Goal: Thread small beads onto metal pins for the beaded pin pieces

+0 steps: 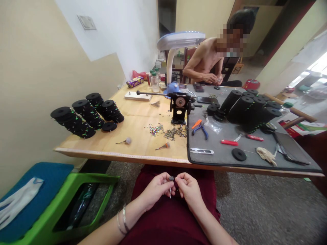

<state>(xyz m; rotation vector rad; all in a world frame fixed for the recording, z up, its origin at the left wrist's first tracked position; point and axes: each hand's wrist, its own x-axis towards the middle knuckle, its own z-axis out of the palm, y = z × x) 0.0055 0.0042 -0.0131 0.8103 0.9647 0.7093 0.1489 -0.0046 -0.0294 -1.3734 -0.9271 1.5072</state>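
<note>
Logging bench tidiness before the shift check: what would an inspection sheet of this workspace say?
Surface: wooden table with grey mat on its right half.
Job's things: small dark piece, over the lap.
Clutter: black spool stacks, hand winder, snips, pliers, loose small parts.
Hands: left hand and right hand both pinch the piece.
Cables: nothing seen.
Surroundings: co-worker at far end, desk lamp, green plastic stand.
</note>
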